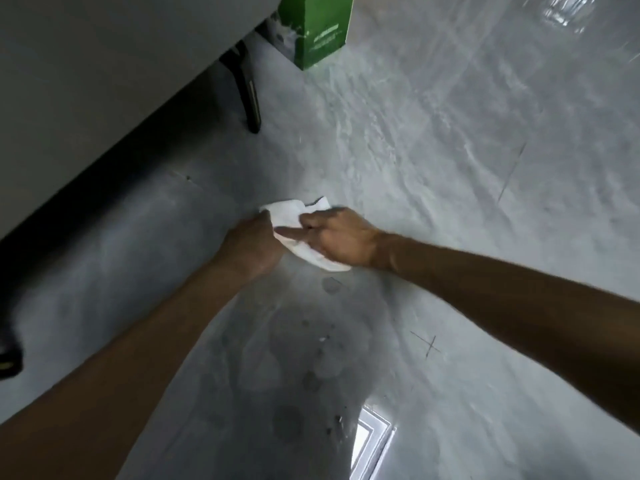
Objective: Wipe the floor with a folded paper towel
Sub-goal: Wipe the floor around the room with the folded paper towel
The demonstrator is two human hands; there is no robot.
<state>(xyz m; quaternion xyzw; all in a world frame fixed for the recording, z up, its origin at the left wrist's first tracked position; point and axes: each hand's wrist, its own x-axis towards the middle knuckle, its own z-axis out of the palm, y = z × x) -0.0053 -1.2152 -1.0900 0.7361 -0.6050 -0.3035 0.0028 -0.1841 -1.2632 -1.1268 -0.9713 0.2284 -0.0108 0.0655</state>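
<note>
Two bare arms reach out and meet in the middle of the picture.

The left arm comes up from the lower left corner, and the right arm comes in from the right edge. Both arms are stretched out long and have no sleeves. The left hand is seen from the back, with its fingers curled closed around the paper towel. The right hand is just beside it, a little higher and to the right, also gripping the paper towel. One finger of the right hand points straight toward the left hand. The two hands are very close, nearly touching.
</note>
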